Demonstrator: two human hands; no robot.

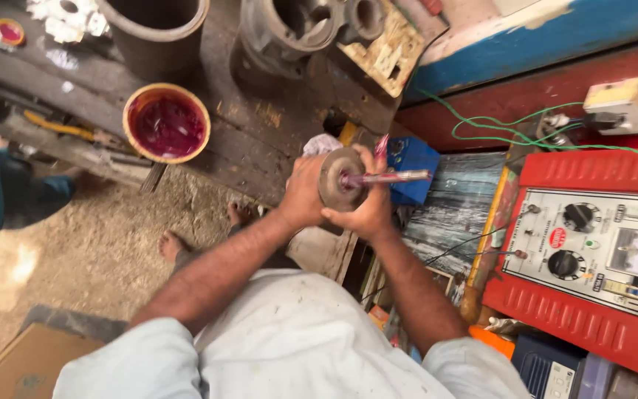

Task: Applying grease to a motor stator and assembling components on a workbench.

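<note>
My left hand point(303, 193) grips a round grey metal disc point(336, 176) by its left edge, holding it up at chest height. My right hand point(369, 208) wraps the disc's lower right side and also holds a thin brush point(389, 177) stained dark red, its stick pointing right from the disc's centre. Both forearms rise from my white garment at the bottom. A pale cloth point(321, 143) shows just behind my left hand.
A tin of dark red paint point(167, 123) sits on the worn wooden bench point(260, 125), beside a grey pipe point(155, 29) and metal castings point(297, 29). A red metered box point(592, 244) with green wires point(496, 125) stands at right. Someone's bare feet point(175, 244) rest on the dirt floor.
</note>
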